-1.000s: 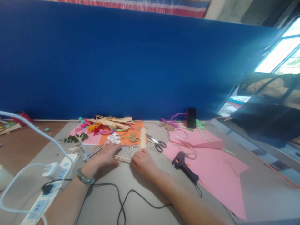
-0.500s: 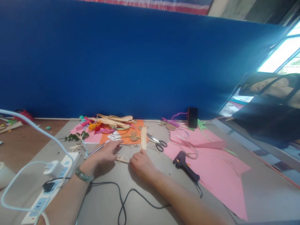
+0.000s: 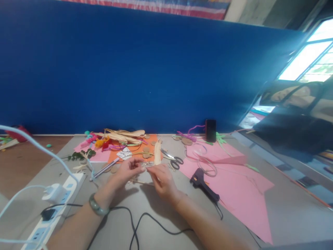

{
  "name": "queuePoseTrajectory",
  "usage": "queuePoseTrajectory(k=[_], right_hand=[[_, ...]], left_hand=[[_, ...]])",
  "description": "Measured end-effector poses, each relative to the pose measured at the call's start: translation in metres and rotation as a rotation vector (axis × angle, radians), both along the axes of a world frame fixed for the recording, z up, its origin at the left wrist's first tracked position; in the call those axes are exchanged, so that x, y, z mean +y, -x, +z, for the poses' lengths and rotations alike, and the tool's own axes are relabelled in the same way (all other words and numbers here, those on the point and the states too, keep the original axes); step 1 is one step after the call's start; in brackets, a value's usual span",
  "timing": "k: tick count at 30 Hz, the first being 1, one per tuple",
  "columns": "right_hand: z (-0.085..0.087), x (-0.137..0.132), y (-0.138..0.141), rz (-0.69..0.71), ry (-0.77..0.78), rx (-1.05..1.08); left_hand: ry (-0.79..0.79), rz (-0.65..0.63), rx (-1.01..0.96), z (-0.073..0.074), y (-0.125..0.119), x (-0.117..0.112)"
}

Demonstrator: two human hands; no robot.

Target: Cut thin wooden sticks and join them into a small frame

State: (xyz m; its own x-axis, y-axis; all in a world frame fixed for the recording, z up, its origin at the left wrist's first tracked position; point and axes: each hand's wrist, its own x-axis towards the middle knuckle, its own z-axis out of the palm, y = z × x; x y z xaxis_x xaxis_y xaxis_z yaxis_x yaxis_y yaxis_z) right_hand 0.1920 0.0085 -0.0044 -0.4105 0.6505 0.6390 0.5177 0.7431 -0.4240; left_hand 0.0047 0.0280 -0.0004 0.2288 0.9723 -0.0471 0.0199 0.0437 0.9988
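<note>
My left hand (image 3: 128, 172), with a green bangle (image 3: 97, 205) at its wrist, hovers above the table, its thumb and curved fingers slightly apart. Close beside it is my right hand (image 3: 163, 180), its fingertips pinched together; anything between them is too small to make out. Below the hands lies a thin pale stick (image 3: 142, 182) among small scraps. A flat straw-coloured strip (image 3: 157, 152) lies just beyond my right fingers. To its right rest black-handled scissors (image 3: 176, 162). A pen (image 3: 105, 169) lies to the left of my left hand.
A black glue gun (image 3: 204, 185) lies on pink paper (image 3: 241, 201) at right. A white power strip (image 3: 58, 211) and cables occupy the left front. Behind are orange paper (image 3: 135, 154), dried strips (image 3: 125, 136), a leafy sprig (image 3: 81, 155) and a black phone-like box (image 3: 210, 130) against a blue panel.
My right hand has lifted off the table and closed its fingertips into a pinch. My left hand has moved right, close to it. The view has shifted slightly.
</note>
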Motion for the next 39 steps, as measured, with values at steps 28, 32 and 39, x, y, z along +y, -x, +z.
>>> queuePoseTrajectory(k=[28, 32, 39], right_hand=[[0.003, 0.007, -0.005, -0.142, 0.133, 0.167], [0.002, 0.003, -0.003, -0.063, -0.058, -0.057], [0.001, -0.001, -0.001, 0.019, -0.104, -0.200]], left_hand=[[0.187, -0.126, -0.165, 0.004, -0.007, -0.009], [0.183, -0.113, -0.259, 0.004, -0.009, -0.011], [0.006, -0.039, -0.020, 0.000, -0.010, -0.011]])
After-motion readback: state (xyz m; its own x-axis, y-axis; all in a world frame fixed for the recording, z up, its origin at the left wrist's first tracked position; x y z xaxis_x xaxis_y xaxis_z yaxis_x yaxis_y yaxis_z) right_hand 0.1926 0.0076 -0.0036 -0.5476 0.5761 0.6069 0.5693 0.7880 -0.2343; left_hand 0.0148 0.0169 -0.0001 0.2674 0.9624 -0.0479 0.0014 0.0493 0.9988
